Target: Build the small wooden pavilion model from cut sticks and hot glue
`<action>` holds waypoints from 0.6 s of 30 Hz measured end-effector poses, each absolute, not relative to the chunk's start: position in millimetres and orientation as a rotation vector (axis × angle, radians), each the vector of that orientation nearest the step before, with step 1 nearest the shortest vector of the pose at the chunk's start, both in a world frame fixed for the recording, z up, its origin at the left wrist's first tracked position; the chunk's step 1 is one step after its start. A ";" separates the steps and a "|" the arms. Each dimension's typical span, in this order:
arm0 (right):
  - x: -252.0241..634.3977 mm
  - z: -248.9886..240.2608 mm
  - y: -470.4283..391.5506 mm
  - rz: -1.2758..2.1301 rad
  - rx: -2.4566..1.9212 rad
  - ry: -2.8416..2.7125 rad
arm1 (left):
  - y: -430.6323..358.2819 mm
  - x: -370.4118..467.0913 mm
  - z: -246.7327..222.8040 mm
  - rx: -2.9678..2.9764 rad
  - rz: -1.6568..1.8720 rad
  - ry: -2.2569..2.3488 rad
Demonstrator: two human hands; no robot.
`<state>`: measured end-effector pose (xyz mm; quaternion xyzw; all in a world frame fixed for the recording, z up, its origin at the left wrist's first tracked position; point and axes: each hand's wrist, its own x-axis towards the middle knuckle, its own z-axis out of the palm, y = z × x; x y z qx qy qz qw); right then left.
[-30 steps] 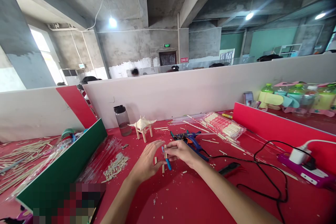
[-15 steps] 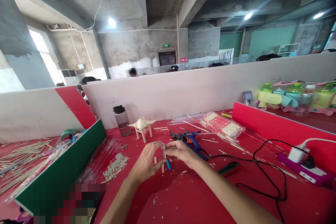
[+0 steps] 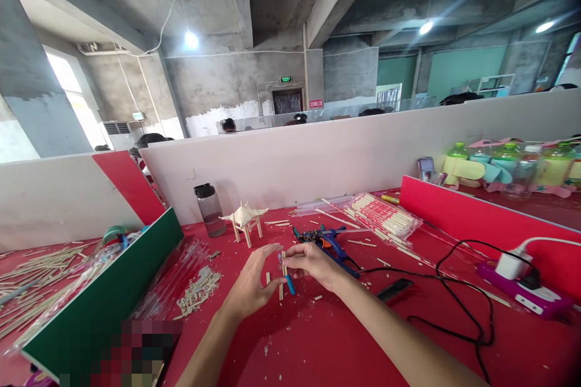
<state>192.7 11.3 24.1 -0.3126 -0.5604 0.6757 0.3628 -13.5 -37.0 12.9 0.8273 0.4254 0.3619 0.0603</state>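
a small roofed stick model (image 3: 245, 215) is standing assembled on the red desk (image 3: 327, 344), while short sticks (image 3: 200, 293) are lying loose, unjoined. the right hand (image 3: 313, 261) is pinching a stick piece (image 3: 284, 267) between nearly closed fingers; the left hand (image 3: 252, 283) is curving beside it, fingers partly open, any contact being unclear.

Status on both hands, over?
Right hand pinching short pale wooden stick. Left hand open beside it, contact unclear. Blue-and-orange glue gun lies just beyond right hand.
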 end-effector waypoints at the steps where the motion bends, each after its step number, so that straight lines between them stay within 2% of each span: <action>1: 192.7 24.6 10.9 1.744 -0.803 -1.443 | -37.3 -13.6 13.2 2.488 1.101 1.289; 18: 191.0 22.0 11.5 1.787 -0.784 -1.394 | -38.8 -11.1 15.9 2.518 1.097 1.263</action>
